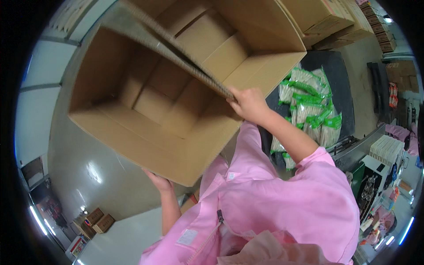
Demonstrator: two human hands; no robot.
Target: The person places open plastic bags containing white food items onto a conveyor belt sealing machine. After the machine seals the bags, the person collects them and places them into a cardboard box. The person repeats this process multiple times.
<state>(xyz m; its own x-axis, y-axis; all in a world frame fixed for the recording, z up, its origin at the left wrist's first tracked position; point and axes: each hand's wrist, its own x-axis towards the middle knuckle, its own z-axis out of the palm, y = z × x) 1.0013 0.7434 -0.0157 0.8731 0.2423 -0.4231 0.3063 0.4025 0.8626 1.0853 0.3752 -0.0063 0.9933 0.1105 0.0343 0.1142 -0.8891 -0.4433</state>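
Note:
An open, empty cardboard box (152,132) hangs tilted in front of me. My right hand (248,104) grips its upper wall near the right corner, where that wall meets the rim of a second open cardboard box (265,69); whether the fingers hold both walls I cannot tell. My left hand (159,182) supports the first box from outside at its lower edge, the fingers partly hidden beneath it. Several clear-and-green plastic packets of pale, slender contents (311,109) lie on a black surface beside my right forearm.
Closed cardboard boxes (321,20) stand at the upper right, beyond the second box. A metal-edged machine or bench (361,145) is right of the packets. Small brown cartons (102,222) stand at the lower left. People in pink clothing are at the far right.

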